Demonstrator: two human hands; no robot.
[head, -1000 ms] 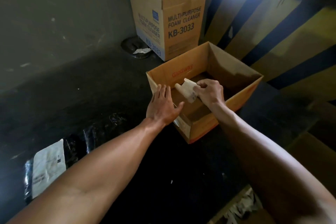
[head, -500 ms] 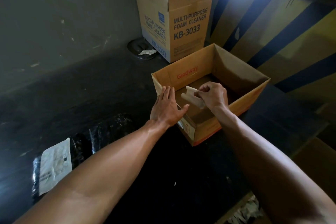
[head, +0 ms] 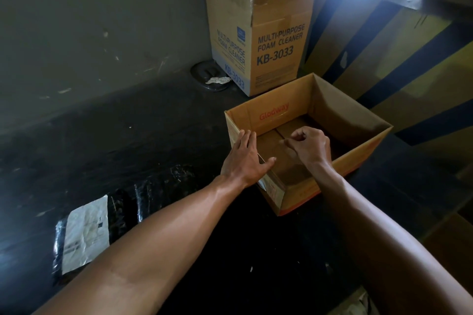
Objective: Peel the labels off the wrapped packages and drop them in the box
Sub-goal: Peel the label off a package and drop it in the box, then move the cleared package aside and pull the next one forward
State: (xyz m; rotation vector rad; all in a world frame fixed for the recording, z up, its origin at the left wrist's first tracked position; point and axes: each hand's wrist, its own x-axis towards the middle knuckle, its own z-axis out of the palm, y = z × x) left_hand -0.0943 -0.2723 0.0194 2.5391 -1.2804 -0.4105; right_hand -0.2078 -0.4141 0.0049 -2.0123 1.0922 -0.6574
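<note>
An open brown cardboard box (head: 363,120) with red lettering stands on the dark surface at centre right. My left hand (head: 244,158) lies flat on its near-left rim, fingers spread, thumb hooked over the edge. Over the inside of the box hovers my right hand (head: 308,144), fingers loosely curled with nothing visible in them. No peeled label shows in the box; my right hand covers part of its floor. At the lower left lies a package wrapped in black plastic (head: 143,197) with a white label (head: 85,231) stuck on it.
A tall cardboard box (head: 266,33) printed "MULTI-PURPOSE FOAM CLEANER KB-3033" stands behind the open box. Beside it sits a dark round dish (head: 207,78) holding crumpled white paper. A grey wall runs along the left; yellow and dark striped panels are on the right.
The rolled-up label that my right hand held over the box is gone from it; the fingers have loosened. My left hand has stayed on the rim.
</note>
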